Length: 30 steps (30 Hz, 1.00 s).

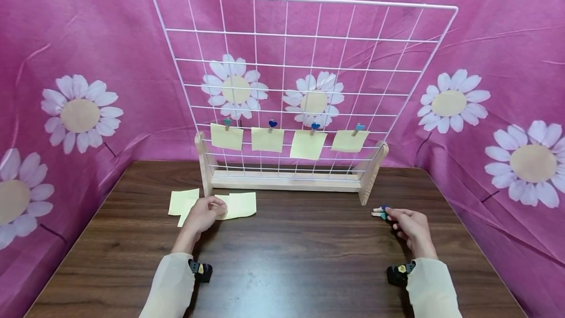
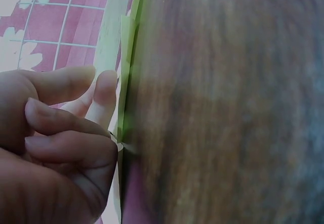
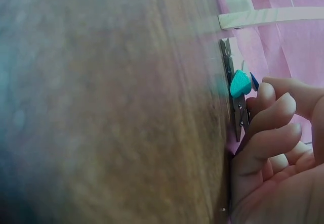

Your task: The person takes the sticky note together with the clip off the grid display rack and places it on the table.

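In the head view, my left hand is over pale yellow paper notes spread on the table. Thumb and index finger come close together beside the notes' edge, with no note showing between their tips, and the other fingers are curled. My right hand is low at the table's right side, pinching a small wooden clothespin with a dark blue heart between thumb and index fingertips. Alongside lies a clothespin with a teal heart, close to the curled fingers.
A white wire grid stands upright in a wooden base at the back. Several yellow notes hang on it from heart clothespins. Behind is a pink flowered cloth. More loose notes lie left of my left hand.
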Each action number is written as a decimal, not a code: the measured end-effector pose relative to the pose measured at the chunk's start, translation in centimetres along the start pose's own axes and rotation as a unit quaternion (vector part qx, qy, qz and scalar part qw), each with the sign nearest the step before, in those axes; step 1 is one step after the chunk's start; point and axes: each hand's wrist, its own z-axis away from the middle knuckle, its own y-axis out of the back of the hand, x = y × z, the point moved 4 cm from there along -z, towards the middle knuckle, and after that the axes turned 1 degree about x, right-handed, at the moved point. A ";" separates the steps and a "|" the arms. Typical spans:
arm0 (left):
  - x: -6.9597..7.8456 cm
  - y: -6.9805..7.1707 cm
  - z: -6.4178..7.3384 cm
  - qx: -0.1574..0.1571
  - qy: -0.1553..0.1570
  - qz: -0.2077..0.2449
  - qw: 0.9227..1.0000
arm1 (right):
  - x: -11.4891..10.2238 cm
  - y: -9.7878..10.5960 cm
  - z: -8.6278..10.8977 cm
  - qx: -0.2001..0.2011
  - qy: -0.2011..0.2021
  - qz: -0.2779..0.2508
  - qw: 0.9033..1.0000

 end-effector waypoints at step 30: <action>3.2 -3.2 0.8 -0.016 -0.059 0.090 0.994 | -4.6 0.1 1.5 0.027 0.098 -0.032 0.994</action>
